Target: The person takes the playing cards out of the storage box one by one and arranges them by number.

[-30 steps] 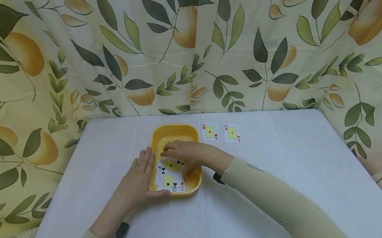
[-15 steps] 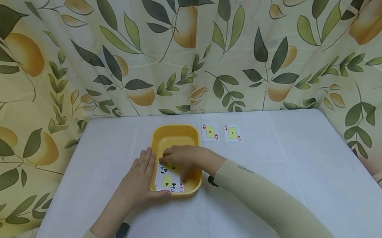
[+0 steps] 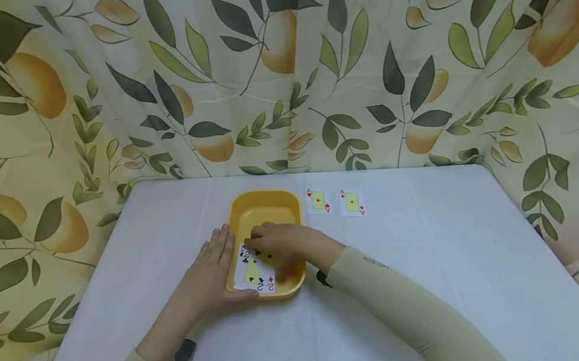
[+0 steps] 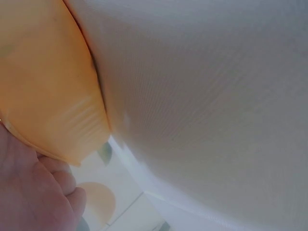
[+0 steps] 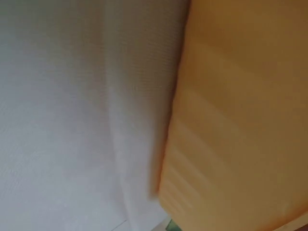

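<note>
A yellow plastic tray [image 3: 263, 198] stands on the table, with several playing cards [image 3: 251, 274] overlapping in its near left part. Among them show a two of clubs and a red two. My left hand [image 3: 209, 273] rests against the tray's left side, its fingers straight and its thumb along the near rim. In the left wrist view, part of the hand [image 4: 33, 192] touches the tray wall [image 4: 53, 86]. Inside the tray, my right hand [image 3: 280, 244] has curled fingers at the upper edge of a playing card and appears to pinch it; the fingertips are partly hidden.
To the right of the tray, an ace of hearts [image 3: 318, 200] and an ace of diamonds [image 3: 352, 202] lie face up, side by side and apart. A white cloth [image 3: 417, 261] covers the table. A patterned curtain [image 3: 257, 89] hangs behind its far edge.
My right hand has come down onto the cards, its fingers curling in. The ace of clubs, plain to see before, is now mostly covered; the cards have shifted slightly. My left hand stays put.
</note>
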Demonstrator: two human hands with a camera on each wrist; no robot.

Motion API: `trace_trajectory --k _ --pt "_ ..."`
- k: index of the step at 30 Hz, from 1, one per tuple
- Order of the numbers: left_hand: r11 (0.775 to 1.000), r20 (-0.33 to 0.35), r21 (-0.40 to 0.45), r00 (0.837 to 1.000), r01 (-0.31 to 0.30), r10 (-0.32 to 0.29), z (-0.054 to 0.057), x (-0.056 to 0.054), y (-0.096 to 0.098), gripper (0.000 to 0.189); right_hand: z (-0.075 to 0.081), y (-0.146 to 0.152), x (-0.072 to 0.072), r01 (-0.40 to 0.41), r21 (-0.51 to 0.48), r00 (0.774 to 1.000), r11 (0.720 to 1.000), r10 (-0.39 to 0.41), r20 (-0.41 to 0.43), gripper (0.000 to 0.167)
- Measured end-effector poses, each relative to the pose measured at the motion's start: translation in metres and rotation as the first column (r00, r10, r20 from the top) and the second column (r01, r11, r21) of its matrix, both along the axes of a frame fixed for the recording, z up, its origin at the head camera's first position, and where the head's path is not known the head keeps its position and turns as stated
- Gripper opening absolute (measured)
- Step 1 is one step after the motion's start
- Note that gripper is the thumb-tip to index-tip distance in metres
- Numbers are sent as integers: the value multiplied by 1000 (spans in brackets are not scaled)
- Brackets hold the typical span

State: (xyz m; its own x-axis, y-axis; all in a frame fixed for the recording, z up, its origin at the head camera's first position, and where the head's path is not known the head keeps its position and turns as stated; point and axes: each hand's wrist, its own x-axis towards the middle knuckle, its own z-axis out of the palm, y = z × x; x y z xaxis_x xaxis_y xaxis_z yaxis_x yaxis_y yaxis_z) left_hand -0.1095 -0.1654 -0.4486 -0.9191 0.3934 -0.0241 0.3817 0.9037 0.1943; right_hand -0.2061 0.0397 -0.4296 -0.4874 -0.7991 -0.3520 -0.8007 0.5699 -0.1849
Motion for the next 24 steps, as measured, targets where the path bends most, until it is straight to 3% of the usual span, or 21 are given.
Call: trace_trajectory --k 6,10,17,24 --pt "1000 -9 9 1000 3 -3 -1 0 1 136 -4 -1 1 6 -14 999 1000 -6 -32 92" --pt "1000 -8 6 1000 4 -4 -1 0 1 135 -1 2 3 23 -68 998 997 -27 -52 99" --pt "1000 5 -2 1000 -4 4 0 0 1 136 19 11 7 77 -177 992 981 -94 -88 109" --pt "1000 3 -6 1000 -4 4 0 0 1 135 40 29 8 120 -224 980 967 -152 -129 103"
